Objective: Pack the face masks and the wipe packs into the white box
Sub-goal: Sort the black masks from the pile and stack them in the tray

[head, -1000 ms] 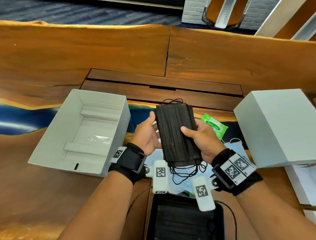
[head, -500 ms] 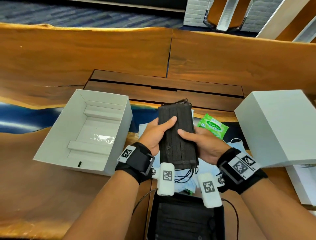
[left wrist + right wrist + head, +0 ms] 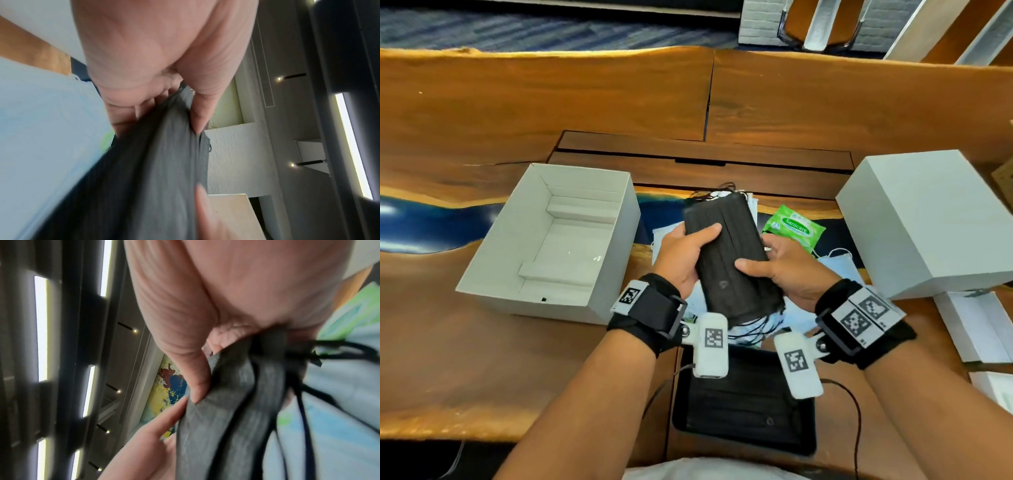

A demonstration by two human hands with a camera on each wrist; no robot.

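A long wooden table [image 3: 524, 102] with blue inlay fronts blue striped carpet [image 3: 517, 31] and a white brick wall [image 3: 756, 24].

Head view: bright, even illumination, sharp centre, wide-angle curvature at frame edges. Both wrist views: heavy motion blur, close surfaces out of focus, ceiling light strips overexposed.

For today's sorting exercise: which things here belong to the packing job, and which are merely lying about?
Job: black mask stack, gripped by left hand and right hand; open white box; green wipe pack; pale blue masks.
Lying about: closed white box; black tray.
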